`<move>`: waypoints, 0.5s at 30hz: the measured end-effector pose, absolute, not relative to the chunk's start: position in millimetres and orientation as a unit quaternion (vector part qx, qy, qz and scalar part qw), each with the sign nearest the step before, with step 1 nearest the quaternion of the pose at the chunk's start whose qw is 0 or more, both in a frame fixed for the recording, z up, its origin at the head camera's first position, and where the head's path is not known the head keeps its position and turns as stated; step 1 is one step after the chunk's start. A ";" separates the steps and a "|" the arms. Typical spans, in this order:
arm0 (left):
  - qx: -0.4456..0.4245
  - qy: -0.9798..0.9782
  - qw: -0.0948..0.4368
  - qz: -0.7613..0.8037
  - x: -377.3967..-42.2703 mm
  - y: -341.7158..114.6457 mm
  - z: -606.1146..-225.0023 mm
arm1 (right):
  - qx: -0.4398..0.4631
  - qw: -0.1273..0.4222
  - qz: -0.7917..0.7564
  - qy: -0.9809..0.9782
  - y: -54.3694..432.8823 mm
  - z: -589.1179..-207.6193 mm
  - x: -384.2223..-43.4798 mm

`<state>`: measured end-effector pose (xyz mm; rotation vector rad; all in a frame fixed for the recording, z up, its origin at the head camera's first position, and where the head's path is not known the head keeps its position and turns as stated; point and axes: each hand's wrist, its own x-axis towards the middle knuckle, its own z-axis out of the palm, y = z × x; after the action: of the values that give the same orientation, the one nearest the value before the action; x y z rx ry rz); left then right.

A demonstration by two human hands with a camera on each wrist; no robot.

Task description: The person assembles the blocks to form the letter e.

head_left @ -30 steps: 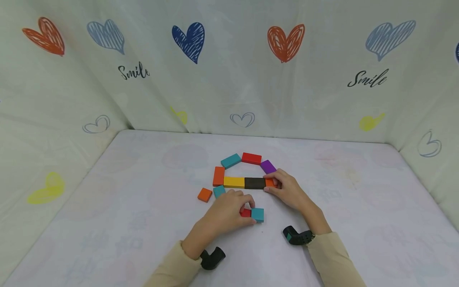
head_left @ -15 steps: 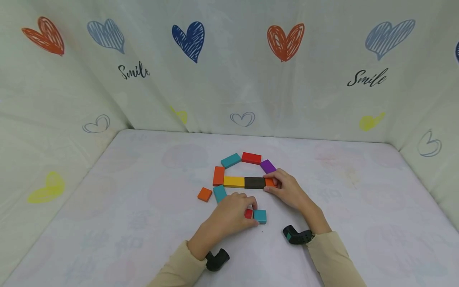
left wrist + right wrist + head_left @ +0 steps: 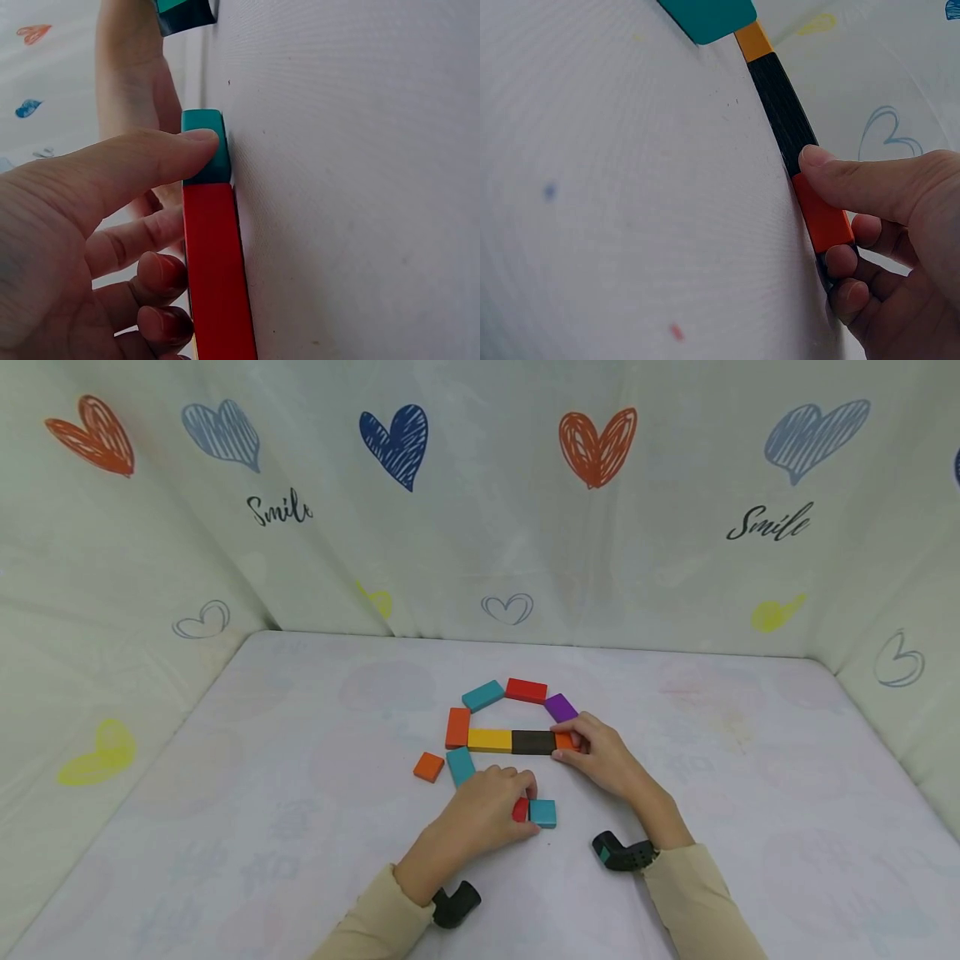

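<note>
In the head view my left hand [image 3: 483, 810] spans the lower row, thumb on the near side and index finger on the far side. It pinches a small teal block [image 3: 543, 813], with the thumb [image 3: 201, 136] pressed on its side in the left wrist view. A longer red block [image 3: 219, 274] lies end-on against it, mostly hidden by the hand from above. My right hand [image 3: 606, 762] pinches an orange block [image 3: 823, 216] at the right end of the middle row, touching a black block [image 3: 533, 742]. A yellow block [image 3: 490, 741] continues that row leftward.
An arc of orange [image 3: 457, 728], teal [image 3: 483, 696], red [image 3: 527, 691] and purple [image 3: 560, 707] blocks curves behind the row. A slanted teal block [image 3: 461, 766] and a loose orange square [image 3: 428, 767] lie left. A heart-printed curtain [image 3: 480, 552] stands beyond the table.
My left hand has shifted slightly right and nearer, carrying the small teal block and red block along. More of the slanted teal block shows. The right hand stays in place.
</note>
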<state>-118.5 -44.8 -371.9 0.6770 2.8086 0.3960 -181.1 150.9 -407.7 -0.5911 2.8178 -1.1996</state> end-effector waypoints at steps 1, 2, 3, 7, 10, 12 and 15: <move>0.232 0.957 0.112 0.135 -118.5 -44.7 -371.9 | -0.189 0.011 -0.385 0.903 151.0 -407.5 -181.0; 0.232 0.957 0.112 0.135 -118.5 -44.7 -372.1 | -0.188 0.012 -0.384 0.904 151.0 -407.2 -180.9; 0.233 0.957 0.111 0.135 -118.4 -44.7 -372.2 | -0.187 0.013 -0.384 0.904 151.0 -407.0 -180.8; 0.236 0.956 0.108 0.135 -118.3 -45.0 -372.6 | -0.185 0.015 -0.384 0.905 151.1 -406.5 -180.7; 0.237 0.956 0.106 0.136 -118.5 -45.2 -373.4 | -0.184 0.015 -0.383 0.905 151.1 -406.2 -180.6; 0.237 0.956 0.105 0.135 -118.6 -45.3 -373.8 | -0.184 0.014 -0.383 0.905 151.1 -405.8 -180.5; 0.238 0.956 0.104 0.135 -118.7 -45.4 -373.7 | -0.185 0.013 -0.383 0.905 151.0 -405.6 -180.6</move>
<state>-118.7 -45.4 -373.7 0.7005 2.8206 0.3977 -180.6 151.0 -405.6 -0.5752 2.8194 -1.1927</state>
